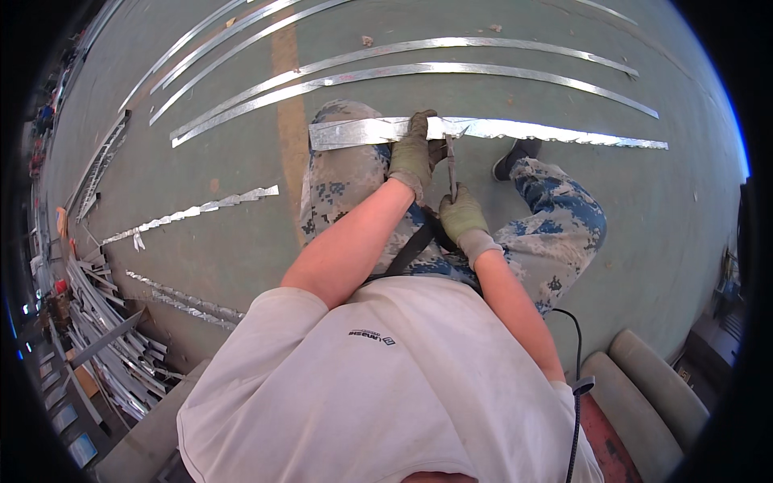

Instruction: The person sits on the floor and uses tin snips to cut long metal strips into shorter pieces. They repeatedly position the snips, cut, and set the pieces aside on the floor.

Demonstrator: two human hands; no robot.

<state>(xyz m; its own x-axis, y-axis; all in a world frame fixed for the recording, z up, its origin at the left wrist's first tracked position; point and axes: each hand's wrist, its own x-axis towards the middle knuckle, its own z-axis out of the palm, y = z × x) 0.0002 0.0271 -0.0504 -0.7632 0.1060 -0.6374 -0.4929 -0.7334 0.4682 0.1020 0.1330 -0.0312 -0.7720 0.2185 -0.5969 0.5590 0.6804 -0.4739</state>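
Evidently the strip [348, 134] is the piece being worked: it lies left to right across the left leg [342, 181], wide and plain at its left end, narrower and jagged along the near edge toward its right end. The left hand [413, 153] is clamped on it just left of the snips [452, 165]; the right hand [465, 216] is wrapped around their handles, with the tip at the near edge. Whether their jaws are parted is too small to tell. To do this well, press the left part firmly onto the leg so it cannot twist, take short, even bites, and hold the left hand clear of the jaws and sharp teeth. The right end reaches past the shoe [515, 158]; that free length may sag or spring, so a steady grip matters. On the floor [644, 217] beyond lie long strips [451, 68]; to the left, a jagged offcut [193, 212]; near left, a metal pile [121, 362].
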